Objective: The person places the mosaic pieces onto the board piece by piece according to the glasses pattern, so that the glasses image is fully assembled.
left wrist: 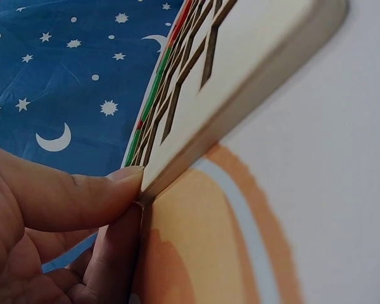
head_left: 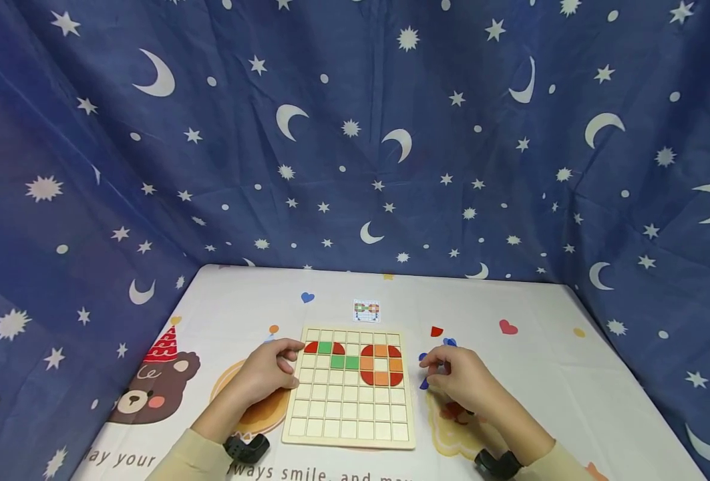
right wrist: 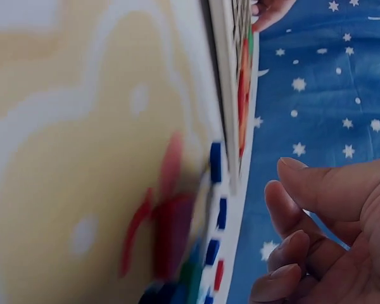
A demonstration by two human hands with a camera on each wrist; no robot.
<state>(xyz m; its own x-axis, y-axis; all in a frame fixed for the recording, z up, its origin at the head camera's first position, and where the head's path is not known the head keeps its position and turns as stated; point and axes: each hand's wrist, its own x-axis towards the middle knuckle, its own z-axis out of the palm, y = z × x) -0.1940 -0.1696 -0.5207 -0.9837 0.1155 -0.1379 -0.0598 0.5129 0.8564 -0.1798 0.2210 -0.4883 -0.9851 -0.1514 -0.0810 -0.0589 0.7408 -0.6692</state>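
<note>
My left hand (head_left: 266,373) touches the left edge of a wooden grid board (head_left: 348,442) with thumb and index finger; its other fingers are bent. In the left wrist view, the thumb (left wrist: 82,199) meets the board's rim. Red rounded-corner pieces (head_left: 367,379), green squares (head_left: 325,347) and orange squares (head_left: 396,365) lie in the grid's upper rows. Right of the board hovers my right hand (head_left: 465,379), loosely curved, with nothing between thumb and index finger in the right wrist view. Under and beside it are blue pieces (head_left: 449,341) and blurred red pieces (right wrist: 172,234).
A small printed pattern card (head_left: 367,310) lies beyond the board. One loose red piece (head_left: 437,331) is off the board's upper right side. A white printed tablecloth (head_left: 547,414) covers the table, and a blue star-and-moon curtain (head_left: 355,167) surrounds the back and sides.
</note>
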